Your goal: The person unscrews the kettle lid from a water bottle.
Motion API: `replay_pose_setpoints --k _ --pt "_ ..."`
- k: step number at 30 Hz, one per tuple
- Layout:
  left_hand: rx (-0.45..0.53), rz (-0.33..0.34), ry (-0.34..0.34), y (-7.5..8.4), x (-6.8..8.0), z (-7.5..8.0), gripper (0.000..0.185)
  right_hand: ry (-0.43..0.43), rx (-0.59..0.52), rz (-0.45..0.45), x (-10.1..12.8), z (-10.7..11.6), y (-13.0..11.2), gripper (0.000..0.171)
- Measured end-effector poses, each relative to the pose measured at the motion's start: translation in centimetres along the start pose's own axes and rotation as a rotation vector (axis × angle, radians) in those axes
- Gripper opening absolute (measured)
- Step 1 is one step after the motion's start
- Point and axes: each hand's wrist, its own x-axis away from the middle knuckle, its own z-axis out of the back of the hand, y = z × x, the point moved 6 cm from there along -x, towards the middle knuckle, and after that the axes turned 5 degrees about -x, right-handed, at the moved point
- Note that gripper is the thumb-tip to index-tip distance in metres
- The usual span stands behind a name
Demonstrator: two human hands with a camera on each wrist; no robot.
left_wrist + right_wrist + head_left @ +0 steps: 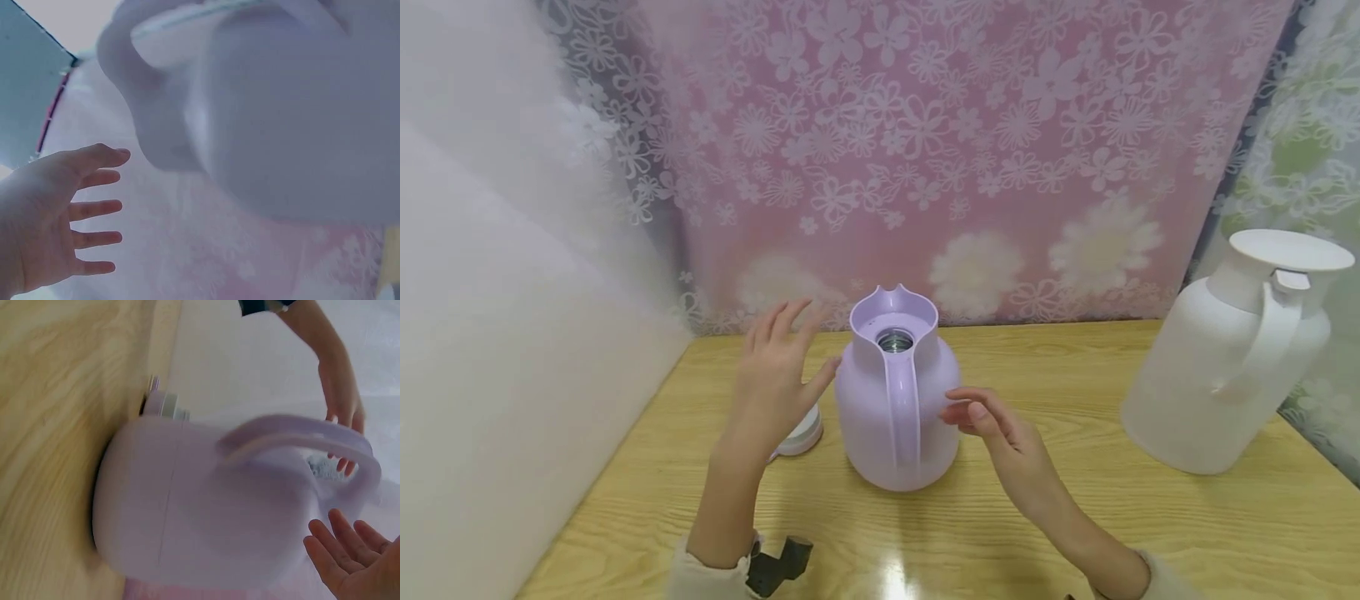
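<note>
A lilac thermos jug (897, 400) stands upright on the wooden table (1075, 517), lid off, its handle facing me and the steel mouth showing. My left hand (778, 367) hovers just left of the jug with fingers spread, holding nothing; its thumb is near the jug's shoulder. My right hand (988, 419) floats to the right of the jug's body, fingers loosely extended and empty. The jug's lid (801, 433) lies on the table behind my left hand, partly hidden. The jug (275, 106) fills the left wrist view beside my left hand (59, 212). In the right wrist view the jug (212, 512) lies close to my right hand (353, 556).
A larger white thermos jug (1232, 358) with a flat lid stands at the table's right. A white wall (497, 333) bounds the left edge and a pink floral curtain (940, 150) hangs behind. A black wrist strap (778, 567) shows near the front.
</note>
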Motion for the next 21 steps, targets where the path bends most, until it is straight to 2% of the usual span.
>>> replay_pose_setpoints --k 7,12,17,21 --pt "0.113 -0.079 0.128 4.9 -1.3 2.2 0.052 0.067 0.144 0.043 0.4 4.4 -1.2 0.027" --pt "0.190 -0.167 0.201 8.4 -1.8 3.0 0.047 0.155 0.274 0.070 1.1 7.8 -2.2 0.028" --pt "0.230 -0.209 0.212 11.6 -2.4 2.6 0.049 0.286 0.373 0.103 2.1 11.3 -2.9 0.028" --pt "0.290 -0.217 0.160 13.7 -2.8 1.9 0.052 0.415 0.448 0.154 3.0 13.7 -3.4 0.026"
